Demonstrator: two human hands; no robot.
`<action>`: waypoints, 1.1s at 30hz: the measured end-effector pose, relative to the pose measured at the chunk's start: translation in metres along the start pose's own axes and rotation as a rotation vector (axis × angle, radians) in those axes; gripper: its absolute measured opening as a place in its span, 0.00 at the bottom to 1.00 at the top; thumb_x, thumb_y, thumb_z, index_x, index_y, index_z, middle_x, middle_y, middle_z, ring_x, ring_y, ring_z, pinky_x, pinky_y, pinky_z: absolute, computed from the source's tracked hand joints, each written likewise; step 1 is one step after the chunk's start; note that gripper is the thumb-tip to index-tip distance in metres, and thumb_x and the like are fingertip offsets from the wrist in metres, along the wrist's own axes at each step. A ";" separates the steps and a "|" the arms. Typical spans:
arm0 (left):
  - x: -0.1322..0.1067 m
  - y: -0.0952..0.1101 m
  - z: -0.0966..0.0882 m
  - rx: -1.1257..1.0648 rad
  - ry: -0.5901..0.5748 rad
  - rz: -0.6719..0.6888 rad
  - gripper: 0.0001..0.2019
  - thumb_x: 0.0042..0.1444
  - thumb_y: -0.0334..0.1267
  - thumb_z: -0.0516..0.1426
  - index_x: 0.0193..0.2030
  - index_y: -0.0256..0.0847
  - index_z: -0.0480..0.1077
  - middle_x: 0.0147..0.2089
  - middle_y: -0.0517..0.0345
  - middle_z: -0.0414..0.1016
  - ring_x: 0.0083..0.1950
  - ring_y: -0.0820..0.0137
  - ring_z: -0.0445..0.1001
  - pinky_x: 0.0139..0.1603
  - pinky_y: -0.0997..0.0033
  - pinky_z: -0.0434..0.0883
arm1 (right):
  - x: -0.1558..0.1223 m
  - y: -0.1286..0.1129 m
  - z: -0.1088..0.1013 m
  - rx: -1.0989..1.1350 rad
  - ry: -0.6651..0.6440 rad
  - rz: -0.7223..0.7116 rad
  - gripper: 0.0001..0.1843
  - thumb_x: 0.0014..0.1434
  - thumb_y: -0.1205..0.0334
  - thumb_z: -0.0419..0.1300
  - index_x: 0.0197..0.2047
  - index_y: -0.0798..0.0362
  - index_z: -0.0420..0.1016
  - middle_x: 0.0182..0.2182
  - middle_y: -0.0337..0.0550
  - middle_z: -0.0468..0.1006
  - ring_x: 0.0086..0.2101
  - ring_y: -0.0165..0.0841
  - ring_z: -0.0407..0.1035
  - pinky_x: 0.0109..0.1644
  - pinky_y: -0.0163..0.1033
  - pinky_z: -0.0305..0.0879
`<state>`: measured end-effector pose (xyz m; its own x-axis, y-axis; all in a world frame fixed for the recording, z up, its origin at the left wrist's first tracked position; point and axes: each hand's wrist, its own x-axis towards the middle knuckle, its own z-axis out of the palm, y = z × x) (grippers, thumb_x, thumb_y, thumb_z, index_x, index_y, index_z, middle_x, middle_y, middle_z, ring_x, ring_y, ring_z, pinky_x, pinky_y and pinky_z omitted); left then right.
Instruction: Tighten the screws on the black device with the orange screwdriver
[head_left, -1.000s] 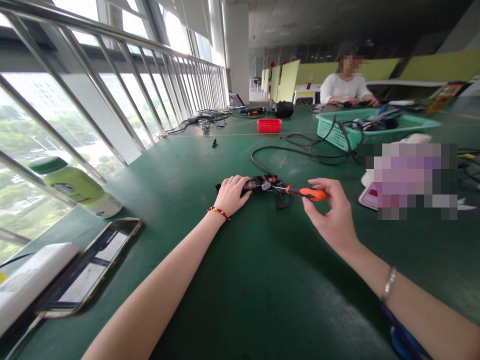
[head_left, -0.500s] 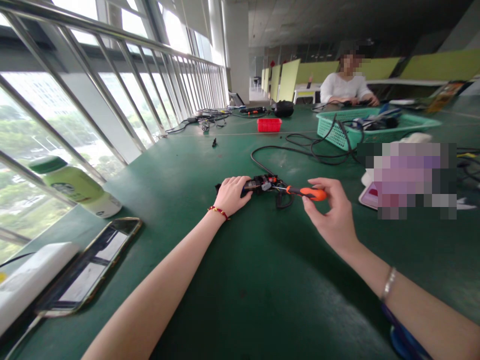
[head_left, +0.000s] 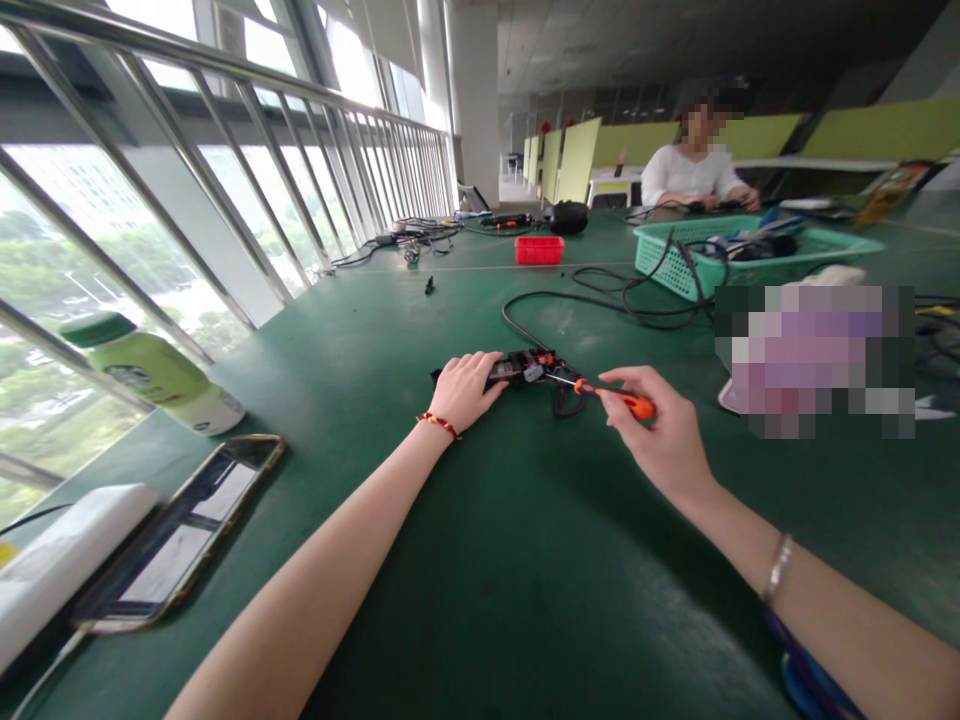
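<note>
On the green table (head_left: 525, 560) lies a small black electronic device (head_left: 521, 368) with red and white parts and a black cable running off behind it. My left hand (head_left: 466, 388) rests over its left end with the fingers curled down on it, holding it still. My right hand (head_left: 660, 435) pinches an orange-handled screwdriver (head_left: 622, 399); the thin metal tip points left and touches the device's right side.
A green-capped bottle (head_left: 154, 372), a phone (head_left: 180, 535) and a white object (head_left: 52, 565) lie at the left near the railing. A red bin (head_left: 538, 250), a teal basket (head_left: 750, 255) with cables and black cords lie farther back. Another person (head_left: 694, 170) sits across the table.
My right hand has dropped slightly and rolled the screwdriver handle lower and more into the fingers. The left hand and the device have stayed put.
</note>
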<state>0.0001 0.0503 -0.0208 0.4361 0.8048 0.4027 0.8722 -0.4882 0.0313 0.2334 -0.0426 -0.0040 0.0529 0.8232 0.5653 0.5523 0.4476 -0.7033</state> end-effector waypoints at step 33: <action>-0.090 -0.094 -0.078 0.503 0.122 -0.763 0.17 0.59 0.39 0.51 0.54 0.36 0.64 0.52 0.41 0.64 0.48 0.54 0.70 0.40 0.62 0.68 | -0.005 -0.008 0.005 -0.082 -0.524 0.142 0.17 0.60 0.54 0.52 0.48 0.50 0.73 0.36 0.43 0.78 0.30 0.34 0.73 0.36 0.42 0.68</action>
<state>-0.1383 -0.0029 0.0116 -0.2986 0.7933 0.5306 0.9199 0.3874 -0.0615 0.2248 -0.0488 -0.0036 -0.2786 0.9466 0.1620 0.6340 0.3080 -0.7094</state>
